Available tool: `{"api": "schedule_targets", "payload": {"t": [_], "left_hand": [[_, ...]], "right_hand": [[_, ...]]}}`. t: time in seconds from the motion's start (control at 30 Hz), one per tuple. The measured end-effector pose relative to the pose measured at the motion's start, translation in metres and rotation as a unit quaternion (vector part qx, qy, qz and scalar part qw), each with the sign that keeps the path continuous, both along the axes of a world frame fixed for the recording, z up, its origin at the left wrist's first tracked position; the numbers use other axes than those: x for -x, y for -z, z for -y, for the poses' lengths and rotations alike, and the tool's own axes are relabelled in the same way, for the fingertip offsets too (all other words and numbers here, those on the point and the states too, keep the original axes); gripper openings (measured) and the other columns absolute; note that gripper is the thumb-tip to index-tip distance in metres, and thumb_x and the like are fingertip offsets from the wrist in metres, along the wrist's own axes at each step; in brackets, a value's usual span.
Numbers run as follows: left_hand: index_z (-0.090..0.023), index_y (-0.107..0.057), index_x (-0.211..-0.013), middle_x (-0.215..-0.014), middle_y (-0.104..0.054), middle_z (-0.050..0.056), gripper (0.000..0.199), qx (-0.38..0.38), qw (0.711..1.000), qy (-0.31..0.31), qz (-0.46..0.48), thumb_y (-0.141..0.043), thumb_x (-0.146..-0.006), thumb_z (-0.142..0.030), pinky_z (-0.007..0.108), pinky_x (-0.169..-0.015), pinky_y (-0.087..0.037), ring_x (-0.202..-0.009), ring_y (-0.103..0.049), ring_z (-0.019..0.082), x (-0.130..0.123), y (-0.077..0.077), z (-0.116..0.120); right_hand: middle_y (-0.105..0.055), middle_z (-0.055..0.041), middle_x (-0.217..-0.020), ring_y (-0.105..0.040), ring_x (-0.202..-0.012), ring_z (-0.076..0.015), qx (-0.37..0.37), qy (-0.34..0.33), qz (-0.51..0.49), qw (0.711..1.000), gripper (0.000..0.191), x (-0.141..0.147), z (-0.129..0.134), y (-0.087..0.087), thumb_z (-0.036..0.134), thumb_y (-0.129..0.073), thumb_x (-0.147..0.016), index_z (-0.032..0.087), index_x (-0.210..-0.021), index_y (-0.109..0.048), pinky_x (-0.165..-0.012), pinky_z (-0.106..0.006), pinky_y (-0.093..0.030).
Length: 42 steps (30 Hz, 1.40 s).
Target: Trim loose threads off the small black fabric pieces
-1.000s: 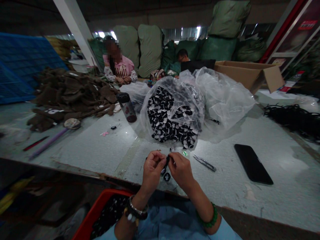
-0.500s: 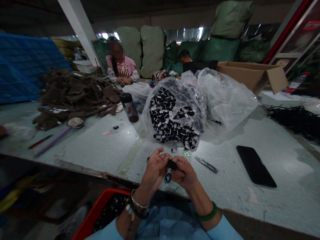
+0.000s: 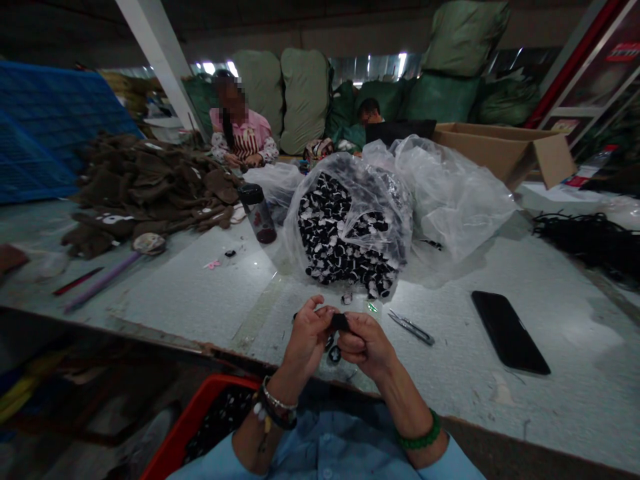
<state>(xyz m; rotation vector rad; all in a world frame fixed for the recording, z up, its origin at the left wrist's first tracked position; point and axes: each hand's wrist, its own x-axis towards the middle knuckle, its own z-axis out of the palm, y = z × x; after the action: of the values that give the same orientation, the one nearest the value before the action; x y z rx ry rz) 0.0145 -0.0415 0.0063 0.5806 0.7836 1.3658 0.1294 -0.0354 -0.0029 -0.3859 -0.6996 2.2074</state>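
Between both hands, above the table's near edge, is a small black fabric piece point(image 3: 341, 323). My left hand point(image 3: 309, 339) pinches its left end, with one finger raised. My right hand point(image 3: 367, 341) grips the right end between thumb and curled fingers. Just below them a small black piece with a white pattern point(image 3: 334, 354) lies at the table edge, partly hidden by the hands. Beyond the hands, a clear plastic bag point(image 3: 295, 250) lies open towards me, full of small black-and-white pieces point(image 3: 327, 230). Thread snips point(image 3: 411, 327) rest to the right of my right hand.
A black phone point(image 3: 510, 332) lies at right, black cords point(image 3: 587, 233) beyond it. At left are a dark tumbler point(image 3: 257, 213), brown plush pieces point(image 3: 160, 183) and a purple stick point(image 3: 103, 283). A red bin point(image 3: 177, 427) stands below the edge. Two people point(image 3: 245, 133) point(image 3: 370, 112) sit opposite.
The black fabric piece has turned to lie more level between my fingers. My right hand's fingers have curled in more tightly. The bag and tools stay in place.
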Motion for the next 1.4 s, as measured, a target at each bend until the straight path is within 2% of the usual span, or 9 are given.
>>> {"api": "schedule_targets", "payload": {"t": [0.23,0.5,0.77,0.97,1.17,1.23,1.27,1.33,1.4], "left_hand": [[-0.016,-0.045,-0.090,-0.056,-0.055,-0.003,0.034,0.029,0.996,0.047,-0.063,-0.062,-0.061,-0.015,0.018,-0.048,-0.038,-0.048,-0.050,0.007,0.009,-0.010,-0.002],[-0.016,-0.049,-0.085,-0.060,-0.057,-0.004,0.033,0.159,0.980,0.031,0.114,-0.063,-0.056,-0.009,0.015,-0.047,-0.039,-0.049,-0.052,0.006,0.003,0.002,0.000],[-0.018,-0.047,-0.091,-0.061,-0.057,-0.003,0.039,0.106,0.994,0.035,0.005,-0.064,-0.058,-0.009,0.017,-0.048,-0.041,-0.052,-0.054,0.007,0.010,-0.003,-0.001],[-0.015,-0.052,-0.082,-0.061,-0.058,-0.002,0.027,0.190,0.978,0.022,0.087,-0.060,-0.058,-0.006,0.016,-0.045,-0.041,-0.051,-0.054,0.008,0.008,0.000,0.001],[-0.015,-0.051,-0.085,-0.060,-0.058,-0.002,0.031,0.178,0.982,0.023,0.052,-0.061,-0.057,-0.008,0.015,-0.044,-0.039,-0.049,-0.053,0.007,0.006,0.004,0.000],[-0.018,-0.048,-0.088,-0.062,-0.059,-0.002,0.034,0.148,0.988,0.031,-0.013,-0.063,-0.058,-0.012,0.018,-0.048,-0.041,-0.052,-0.055,0.009,0.012,0.008,-0.003],[-0.018,-0.047,-0.088,-0.063,-0.059,-0.002,0.034,0.126,0.990,0.034,-0.054,-0.063,-0.058,-0.014,0.019,-0.048,-0.041,-0.053,-0.055,0.010,0.015,0.010,-0.004],[-0.019,-0.046,-0.085,-0.061,-0.059,-0.003,0.032,0.074,0.986,0.026,-0.147,-0.064,-0.058,-0.018,0.019,-0.049,-0.039,-0.054,-0.055,0.010,0.023,0.016,-0.008],[-0.018,-0.047,-0.080,-0.058,-0.058,-0.003,0.028,0.025,0.968,0.002,-0.251,-0.064,-0.058,-0.021,0.020,-0.050,-0.037,-0.053,-0.053,0.010,0.030,0.023,-0.013]], "right_hand": [[-0.033,0.0092,-0.038,-0.017,-0.030,-0.0007,-0.025,0.049,0.099,0.994,0.019,-0.005,-0.005,-0.006,0.027,-0.053,-0.074,0.015,-0.062,-0.046,-0.028,-0.012,-0.011],[-0.035,0.0088,-0.041,-0.022,-0.033,-0.0006,-0.046,0.131,0.090,0.986,0.012,-0.002,-0.002,-0.004,0.022,-0.060,-0.067,0.013,-0.069,-0.053,-0.032,-0.013,-0.014],[-0.035,0.0089,-0.040,-0.021,-0.032,-0.0005,-0.008,0.068,0.072,0.995,0.019,-0.004,-0.004,0.002,0.025,-0.060,-0.067,0.015,-0.061,-0.045,-0.031,-0.013,-0.013],[-0.026,0.0109,-0.041,-0.014,-0.033,-0.0008,0.004,-0.002,0.049,0.999,0.020,-0.003,-0.001,0.004,0.030,-0.058,-0.069,0.015,-0.065,-0.045,-0.030,-0.013,-0.012],[-0.027,0.0106,-0.041,-0.016,-0.032,-0.0021,-0.072,0.046,0.148,0.985,0.023,-0.003,0.001,0.009,0.036,-0.052,-0.072,0.017,-0.064,-0.042,-0.031,-0.014,-0.015],[-0.035,0.0080,-0.043,-0.026,-0.033,-0.0039,-0.172,0.083,0.297,0.936,0.022,-0.013,-0.007,0.008,0.037,-0.046,-0.075,0.017,-0.064,-0.045,-0.034,-0.016,-0.023],[-0.040,0.0058,-0.045,-0.033,-0.036,-0.0056,-0.230,0.112,0.395,0.882,0.022,-0.021,-0.014,0.008,0.036,-0.045,-0.076,0.017,-0.066,-0.048,-0.037,-0.017,-0.027],[-0.052,0.0000,-0.060,-0.048,-0.053,-0.0106,-0.330,0.193,0.605,0.698,0.014,-0.038,-0.032,0.007,0.030,-0.047,-0.075,0.017,-0.076,-0.052,-0.050,-0.021,-0.035],[-0.057,-0.0055,-0.072,-0.053,-0.069,-0.0165,-0.346,0.197,0.754,0.523,0.014,-0.052,-0.052,0.010,0.027,-0.046,-0.075,0.016,-0.081,-0.054,-0.059,-0.026,-0.036]]}}
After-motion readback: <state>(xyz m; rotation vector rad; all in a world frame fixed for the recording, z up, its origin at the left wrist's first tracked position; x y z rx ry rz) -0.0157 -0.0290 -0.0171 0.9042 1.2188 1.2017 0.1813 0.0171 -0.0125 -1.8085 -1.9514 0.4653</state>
